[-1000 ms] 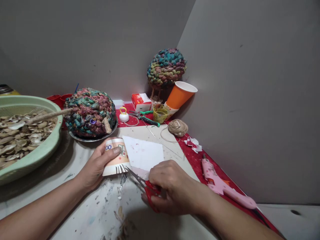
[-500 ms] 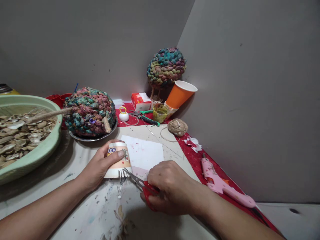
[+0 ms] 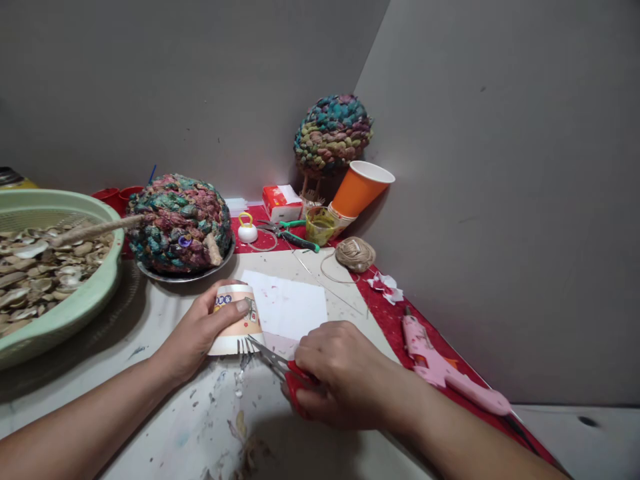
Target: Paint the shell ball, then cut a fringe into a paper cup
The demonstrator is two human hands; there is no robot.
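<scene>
A printed paper cup is held mouth-down by my left hand, thumb across its side and fingers behind it. Several short slits run up from the cup's lower rim. My right hand is closed round the red handles of a pair of scissors. Their blades meet the cup's rim at the right end of the slits. Beneath and behind the cup lies a sheet of white paper with pinkish stains.
On the left stand a green basket of shells and a colourful braided ball on a metal plate. Farther back are pliers, an orange cup and twine. A pink glue gun lies at the right edge.
The scissor blades have shifted very slightly at the cup's rim. Both hands and the cup stay in nearly the same place.
</scene>
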